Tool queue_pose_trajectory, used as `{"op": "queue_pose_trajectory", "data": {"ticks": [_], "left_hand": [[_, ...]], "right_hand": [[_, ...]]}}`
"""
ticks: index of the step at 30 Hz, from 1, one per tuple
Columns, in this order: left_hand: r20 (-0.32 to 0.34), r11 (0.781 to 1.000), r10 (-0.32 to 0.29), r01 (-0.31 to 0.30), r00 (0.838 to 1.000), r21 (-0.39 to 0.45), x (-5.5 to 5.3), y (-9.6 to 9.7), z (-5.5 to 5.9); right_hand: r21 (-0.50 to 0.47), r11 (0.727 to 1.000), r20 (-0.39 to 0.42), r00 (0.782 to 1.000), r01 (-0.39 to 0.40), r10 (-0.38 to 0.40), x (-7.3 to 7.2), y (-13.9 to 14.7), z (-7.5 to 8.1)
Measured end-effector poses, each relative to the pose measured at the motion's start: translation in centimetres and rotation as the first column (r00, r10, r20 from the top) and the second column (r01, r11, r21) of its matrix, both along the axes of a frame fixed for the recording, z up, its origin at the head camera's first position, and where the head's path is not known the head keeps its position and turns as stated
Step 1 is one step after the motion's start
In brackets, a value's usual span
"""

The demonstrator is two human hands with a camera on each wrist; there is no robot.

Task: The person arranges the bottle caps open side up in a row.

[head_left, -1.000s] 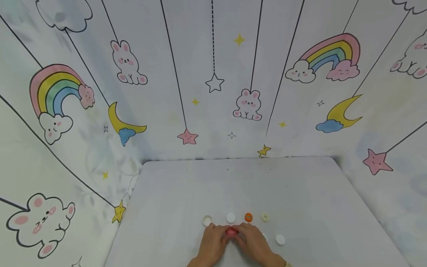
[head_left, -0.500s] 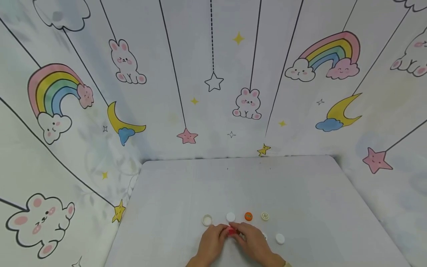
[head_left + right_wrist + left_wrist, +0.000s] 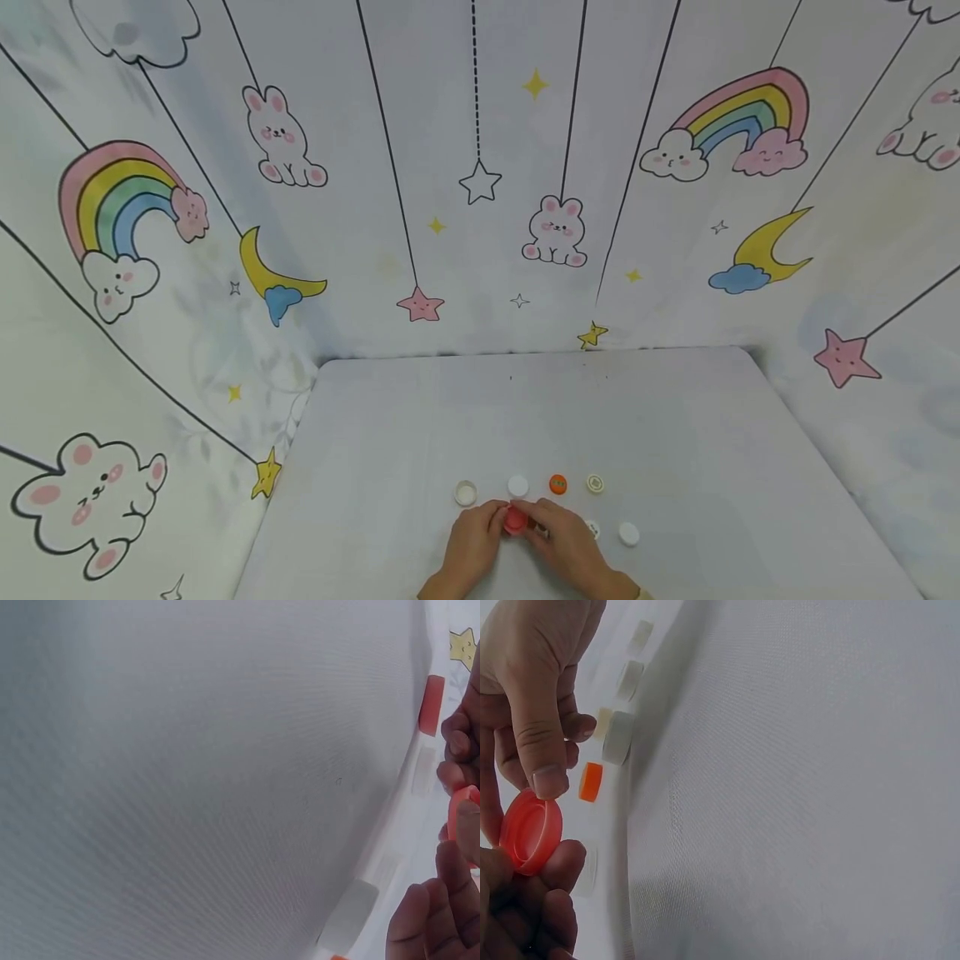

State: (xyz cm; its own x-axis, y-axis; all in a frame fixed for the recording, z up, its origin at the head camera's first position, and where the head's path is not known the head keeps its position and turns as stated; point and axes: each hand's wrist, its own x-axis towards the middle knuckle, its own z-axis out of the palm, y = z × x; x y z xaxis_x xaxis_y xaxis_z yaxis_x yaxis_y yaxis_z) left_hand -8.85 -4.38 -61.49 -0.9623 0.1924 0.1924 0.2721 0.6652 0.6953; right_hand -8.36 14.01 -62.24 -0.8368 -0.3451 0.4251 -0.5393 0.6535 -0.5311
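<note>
Both hands hold a red plastic bottle cap (image 3: 514, 521) between them, low over the white table. My left hand (image 3: 474, 540) pinches its left side with thumb and fingers. On the other side, my right hand (image 3: 566, 537) grips the cap by its edge. In the left wrist view, the red cap (image 3: 532, 831) shows its hollow side with an inner ring. There the right thumb (image 3: 549, 769) presses on its upper rim, and left fingers (image 3: 564, 862) support it below. The right wrist view shows only part of the cap.
Beyond the hands lie a pale ring-shaped cap (image 3: 466, 493), a white cap (image 3: 518, 486), an orange cap (image 3: 558, 484) and a cream cap (image 3: 595, 483). One white cap (image 3: 628, 534) is farther right; another (image 3: 592, 529) is partly hidden. A second red piece (image 3: 431, 705) shows beyond the left hand.
The red cap has turned between the fingers, so more of its face shows to the head camera. Both hands stay in nearly the same place, fingers shifting on the rim.
</note>
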Motion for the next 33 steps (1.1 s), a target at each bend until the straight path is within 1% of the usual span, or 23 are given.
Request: {"op": "queue_pose_trajectory", "data": {"ticks": [3,6,9,13,17,18,21,24,27,29,31,33], "left_hand": [[0.023,1.000,-0.001,0.001,1.000,0.025,0.0,0.0,-0.1],[0.052,0.999,-0.018,0.015,0.999,0.042,0.0,0.0,0.0],[0.048,0.998,-0.032,0.030,0.998,0.047,0.1,0.1,-0.1],[0.033,0.997,-0.058,0.057,0.998,0.043,0.1,0.0,-0.2],[0.056,0.996,-0.089,0.088,0.994,0.018,0.0,0.0,-0.5],[0.052,0.996,-0.094,0.094,0.994,0.005,0.0,-0.1,-0.6],[0.023,0.994,-0.101,0.102,0.995,-0.034,0.0,-0.1,-0.9],[-0.042,0.991,-0.110,0.106,0.993,-0.083,0.1,-0.2,-1.1],[-0.112,0.988,-0.109,0.095,0.988,-0.120,0.3,-0.2,-1.4],[-0.144,0.987,-0.108,0.088,0.984,-0.135,0.5,-0.2,-1.5],[-0.153,0.987,-0.103,0.082,0.983,-0.140,0.5,-0.2,-1.6],[-0.148,0.985,-0.104,0.081,0.983,-0.154,0.6,-0.2,-1.5]], "right_hand": [[0.019,1.000,0.008,1.000,0.006,-0.006,0.0,0.0,-0.2],[0.038,0.999,0.042,0.999,0.017,-0.018,-0.1,0.1,-0.2],[0.054,0.998,0.070,0.997,0.025,-0.029,-0.2,0.2,-0.1],[0.051,0.998,0.068,0.997,0.033,-0.037,-0.3,0.3,0.1],[0.054,0.998,0.064,0.997,0.041,-0.044,-0.3,0.4,0.1],[0.062,0.997,0.071,0.996,0.041,-0.046,-0.3,0.4,0.1],[0.087,0.995,0.079,0.996,0.038,-0.045,-0.3,0.4,0.1],[0.108,0.994,0.101,0.994,0.031,-0.042,-0.3,0.4,0.0],[0.119,0.993,0.151,0.988,0.025,-0.043,-0.3,0.3,0.1],[0.128,0.992,0.188,0.981,0.022,-0.046,-0.3,0.3,0.1],[0.138,0.990,0.211,0.976,0.018,-0.047,-0.3,0.2,0.2],[0.146,0.989,0.214,0.976,0.012,-0.044,-0.3,0.2,0.2]]}}
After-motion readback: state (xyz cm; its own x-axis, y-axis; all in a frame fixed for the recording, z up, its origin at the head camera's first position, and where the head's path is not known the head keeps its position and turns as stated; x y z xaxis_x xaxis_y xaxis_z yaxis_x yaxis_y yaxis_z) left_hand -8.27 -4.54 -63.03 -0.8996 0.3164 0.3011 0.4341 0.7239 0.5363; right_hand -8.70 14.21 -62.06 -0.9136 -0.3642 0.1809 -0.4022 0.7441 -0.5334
